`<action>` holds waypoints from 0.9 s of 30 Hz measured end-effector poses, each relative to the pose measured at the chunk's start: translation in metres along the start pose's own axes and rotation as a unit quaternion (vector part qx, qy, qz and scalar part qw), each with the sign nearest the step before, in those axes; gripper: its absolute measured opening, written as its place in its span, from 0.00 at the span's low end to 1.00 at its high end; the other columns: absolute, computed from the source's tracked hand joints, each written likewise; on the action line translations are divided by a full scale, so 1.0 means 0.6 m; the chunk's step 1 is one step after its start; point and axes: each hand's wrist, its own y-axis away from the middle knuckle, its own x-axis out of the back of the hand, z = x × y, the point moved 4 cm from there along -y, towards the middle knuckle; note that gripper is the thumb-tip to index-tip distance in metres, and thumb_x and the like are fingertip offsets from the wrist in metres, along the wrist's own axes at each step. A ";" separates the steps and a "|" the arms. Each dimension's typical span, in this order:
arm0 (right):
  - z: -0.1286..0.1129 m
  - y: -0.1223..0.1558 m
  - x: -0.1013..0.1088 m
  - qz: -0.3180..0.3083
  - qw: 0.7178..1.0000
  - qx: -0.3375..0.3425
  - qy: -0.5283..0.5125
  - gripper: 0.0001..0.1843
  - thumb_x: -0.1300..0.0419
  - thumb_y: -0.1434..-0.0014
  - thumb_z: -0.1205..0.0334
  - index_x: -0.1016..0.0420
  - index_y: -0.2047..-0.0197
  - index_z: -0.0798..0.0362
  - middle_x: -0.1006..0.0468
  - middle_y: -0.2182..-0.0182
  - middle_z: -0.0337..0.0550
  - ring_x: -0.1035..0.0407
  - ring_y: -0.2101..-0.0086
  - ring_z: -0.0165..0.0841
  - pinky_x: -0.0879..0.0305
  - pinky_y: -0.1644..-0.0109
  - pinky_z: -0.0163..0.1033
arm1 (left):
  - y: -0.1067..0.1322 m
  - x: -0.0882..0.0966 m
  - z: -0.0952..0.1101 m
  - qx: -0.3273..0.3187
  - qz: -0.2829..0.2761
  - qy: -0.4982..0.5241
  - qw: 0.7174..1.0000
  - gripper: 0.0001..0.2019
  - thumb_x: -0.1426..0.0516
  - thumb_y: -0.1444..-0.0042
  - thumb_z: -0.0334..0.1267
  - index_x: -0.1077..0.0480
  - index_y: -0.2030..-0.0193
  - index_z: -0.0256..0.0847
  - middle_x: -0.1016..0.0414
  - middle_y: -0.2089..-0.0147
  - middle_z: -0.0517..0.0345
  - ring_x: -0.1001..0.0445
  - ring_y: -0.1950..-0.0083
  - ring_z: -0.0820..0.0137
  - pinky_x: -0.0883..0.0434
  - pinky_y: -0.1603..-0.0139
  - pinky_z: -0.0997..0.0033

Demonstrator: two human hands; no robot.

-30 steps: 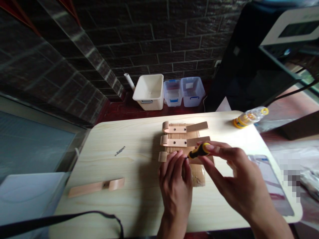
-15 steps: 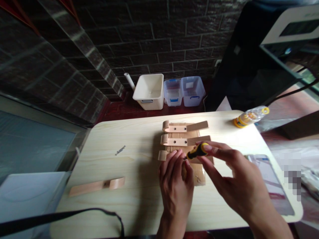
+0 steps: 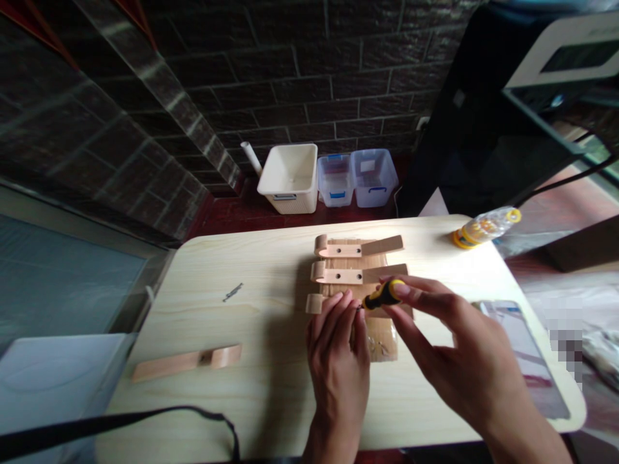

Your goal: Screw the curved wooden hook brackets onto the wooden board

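My right hand (image 3: 467, 351) grips a short yellow-and-black screwdriver (image 3: 381, 295) between thumb and fingers. Its tip points left and down, beside the fingertips of my left hand (image 3: 340, 367). Those fingers are closed together over the third wooden hook (image 3: 314, 303), whose middle they hide. Whether a screw sits under the tip is too small to make out. Beneath lies a wooden board (image 3: 383, 341) with a shiny wrap. Two more wooden hooks lie across it, the far hook (image 3: 348, 250) and the middle hook (image 3: 347, 276), each with two dark screw spots.
On the table's left lie a loose wooden hook (image 3: 188, 362) and several small screws (image 3: 233, 292). A yellow-capped clear bottle-shaped case (image 3: 486, 227) stands back right, near a phone-like flat device (image 3: 527, 361). A black strap (image 3: 193, 407) crosses the front left. Bins (image 3: 290, 187) stand beyond the table.
My left hand has shifted slightly, its thumb drawing in closer to the fingers. The screwdriver stays at nearly the same spot in my right hand.
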 end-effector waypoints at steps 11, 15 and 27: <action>-0.009 0.000 0.000 -0.030 1.000 0.007 0.005 0.13 0.38 0.28 0.69 0.26 0.43 0.47 0.13 0.48 0.44 0.13 0.53 0.31 0.18 0.53 0.28 | -0.006 0.006 0.004 -0.013 -0.002 -0.007 1.000 0.09 0.41 0.27 0.31 0.21 0.45 0.41 0.13 0.48 0.50 0.16 0.41 0.60 0.21 0.40 0.57; -0.014 -0.001 0.001 -0.045 0.999 0.020 -0.010 0.12 0.39 0.27 0.69 0.26 0.44 0.47 0.14 0.47 0.44 0.14 0.51 0.30 0.19 0.50 0.27 | -0.003 0.004 0.005 -0.012 -0.025 -0.014 1.000 0.10 0.44 0.26 0.29 0.22 0.45 0.40 0.12 0.49 0.50 0.17 0.40 0.60 0.23 0.38 0.57; -0.010 0.000 -0.006 -0.046 0.999 0.019 -0.007 0.20 0.39 0.28 0.70 0.27 0.38 0.42 0.12 0.48 0.44 0.13 0.53 0.34 0.16 0.57 0.32 | -0.001 0.001 0.007 -0.006 -0.001 -0.022 1.000 0.10 0.43 0.27 0.27 0.22 0.47 0.40 0.12 0.49 0.51 0.17 0.40 0.60 0.24 0.39 0.56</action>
